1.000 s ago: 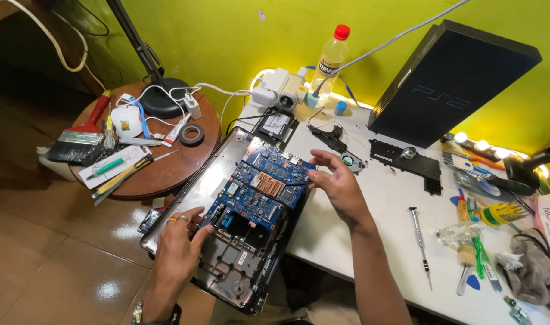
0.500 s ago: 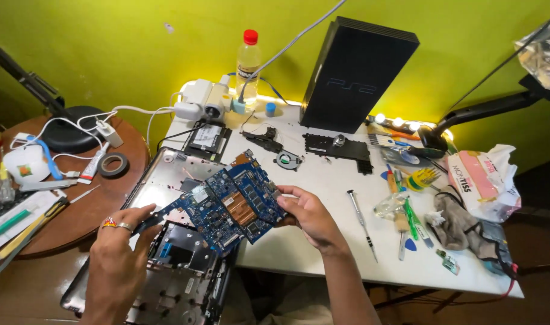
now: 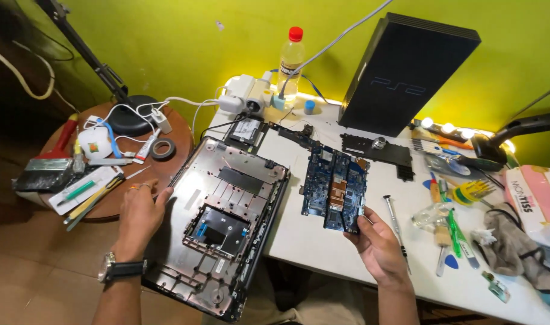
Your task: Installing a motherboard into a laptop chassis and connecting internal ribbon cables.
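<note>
While the left hand [image 3: 139,210] rests on the left rim of the laptop shell [image 3: 223,222], fingers spread and pressing rather than clasped round anything, the right hand [image 3: 377,244] pinches the near edge of the blue circuit board [image 3: 335,183] between thumb and fingertips. That board lies flat on the white table [image 3: 311,241], just right of the shell and apart from it, roughly mid-table. The shell is stripped (inner frame and a dark rectangular cutout exposed) and overhangs the table's front-left corner, its far end on the surface, its near end off the edge.

A screwdriver [image 3: 395,225] lies just right of the right hand, pointing toward the front edge. A black console [image 3: 407,72] stands upright at the back edge against the green wall, with a red-capped bottle [image 3: 291,60] to its left and a white power strip [image 3: 245,96] at the back-left corner. A black plate [image 3: 377,150] lies between board and console. Brushes, picks and a grey rag [image 3: 515,247] crowd the right end.

Left of the table, a round brown side table [image 3: 178,129] carries a tape roll [image 3: 163,148], a lamp base [image 3: 130,114] and a wide brush [image 3: 43,171]. A wristwatch [image 3: 115,268] sits on the left wrist.
</note>
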